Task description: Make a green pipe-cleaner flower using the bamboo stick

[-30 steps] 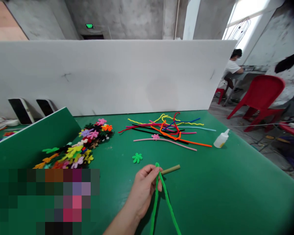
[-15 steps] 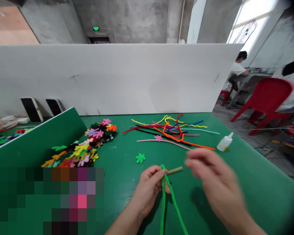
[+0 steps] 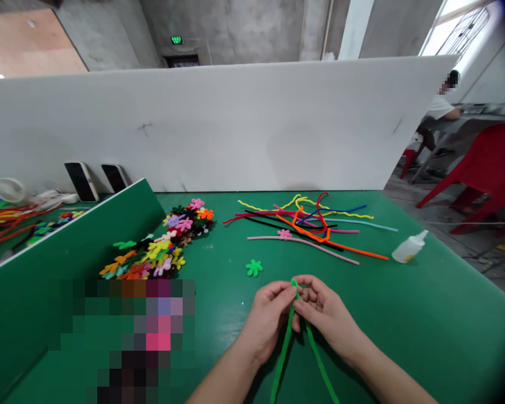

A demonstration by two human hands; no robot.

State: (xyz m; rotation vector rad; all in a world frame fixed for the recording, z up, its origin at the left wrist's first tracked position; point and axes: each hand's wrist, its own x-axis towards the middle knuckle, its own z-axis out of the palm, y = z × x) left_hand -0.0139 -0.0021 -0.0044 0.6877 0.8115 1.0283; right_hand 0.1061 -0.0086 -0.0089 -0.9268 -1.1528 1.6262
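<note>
A bright green pipe cleaner [image 3: 287, 336] is bent double near its middle, and its two strands hang down toward me. My left hand [image 3: 273, 308] pinches it at the bend between thumb and fingers. From the other side my right hand [image 3: 326, 311] closes on the same piece just below the bend, fingertips almost meeting the left ones. A short tan stick seen earlier by the left fingers is hidden now. Beyond my hands lies a green pipe-cleaner flower [image 3: 254, 268] on the green table [image 3: 223, 314].
Loose coloured pipe cleaners [image 3: 340, 245] and a small pink flower [image 3: 284, 234] lie farther back. A glue bottle [image 3: 409, 247] stands right. Many fuzzy flowers [image 3: 160, 247] are heaped left beside a green divider [image 3: 88, 224]. A white board [image 3: 252, 129] borders the back.
My right hand has come in from the right and closed on the green pipe cleaner beside my left hand. The view has turned slightly left.
</note>
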